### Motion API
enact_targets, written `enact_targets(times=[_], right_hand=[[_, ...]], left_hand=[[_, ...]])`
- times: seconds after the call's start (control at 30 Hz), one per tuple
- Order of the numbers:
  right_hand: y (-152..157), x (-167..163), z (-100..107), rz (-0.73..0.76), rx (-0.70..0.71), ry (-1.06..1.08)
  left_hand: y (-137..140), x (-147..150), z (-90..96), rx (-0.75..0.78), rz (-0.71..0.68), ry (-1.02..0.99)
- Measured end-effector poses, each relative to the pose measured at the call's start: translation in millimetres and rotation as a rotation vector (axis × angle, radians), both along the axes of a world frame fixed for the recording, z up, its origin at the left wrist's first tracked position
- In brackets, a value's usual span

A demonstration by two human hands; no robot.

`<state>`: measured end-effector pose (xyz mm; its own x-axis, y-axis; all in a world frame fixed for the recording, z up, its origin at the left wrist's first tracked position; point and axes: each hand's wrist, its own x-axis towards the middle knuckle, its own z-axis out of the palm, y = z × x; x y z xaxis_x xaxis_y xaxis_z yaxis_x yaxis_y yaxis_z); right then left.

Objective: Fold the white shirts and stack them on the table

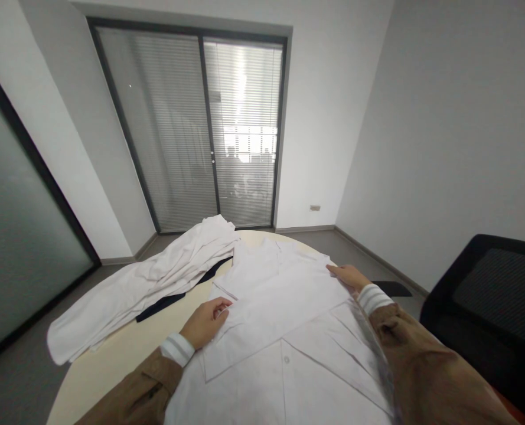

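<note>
A white button-front garment lies spread over the round table, with its upper section folded across the lower part. One button shows on the front placket near me. My left hand is closed at the garment's left edge, thumb and fingers pinching the cloth there. At the far right edge, my right hand grips the fabric between its fingers and thumb, which are partly hidden. Small creases run through the cloth near both hands.
A rumpled pile of white cloth lies on the left of the pale table, with dark blue cloth under it. A black mesh chair stands close on the right. Blinds-covered glass doors are behind the table.
</note>
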<state>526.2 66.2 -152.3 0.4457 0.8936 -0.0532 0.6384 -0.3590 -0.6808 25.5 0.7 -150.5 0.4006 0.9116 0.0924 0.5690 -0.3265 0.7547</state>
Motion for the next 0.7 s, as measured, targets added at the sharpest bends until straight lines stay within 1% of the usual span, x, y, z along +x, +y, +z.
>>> enact_targets(times=[0.1, 0.23, 0.47, 0.6, 0.7], right_hand=[[9, 3, -3, -0.041, -0.021, -0.03], [19, 7, -8, -0.06, 0.019, -0.026], [36, 7, -16, -0.049, 0.062, -0.005], [47, 7, -18, -0.046, 0.065, -0.063], [55, 9, -17, -0.06, 0.071, -0.118]], left_hand=[[2, 1, -2.9, -0.016, 0.011, -0.031], [4, 3, -3.9, -0.032, 0.037, -0.062], [2, 6, -0.4, 0.008, 0.045, 0.025], [5, 6, -1.5, -0.08, 0.004, -0.038], [6, 5, 2.5, -0.162, -0.032, -0.064]])
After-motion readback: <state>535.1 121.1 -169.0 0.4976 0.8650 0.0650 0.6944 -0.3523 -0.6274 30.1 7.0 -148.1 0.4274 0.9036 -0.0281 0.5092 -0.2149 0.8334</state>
